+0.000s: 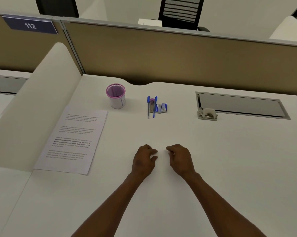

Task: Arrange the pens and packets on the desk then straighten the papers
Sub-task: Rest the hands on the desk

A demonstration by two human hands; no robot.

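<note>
Pens (151,106), two of them with blue caps, lie parallel just above the middle of the frame, a small purple-topped item between their upper ends; touching them on the right sit two small blue-and-white packets (161,107), their print too small to read. Papers (72,140) form a stack at centre left, printed with paragraphs of text too blurred to read, one paragraph in bold; above them stands a pink mesh cup (115,96). On the white desk (212,168), lower centre, the left hand (143,161) and right hand (180,159) rest near each other, fingers loosely curled, holding nothing. A hole punch (207,114) sits at right; a blue sign (30,25) at upper left reads "112".
</note>
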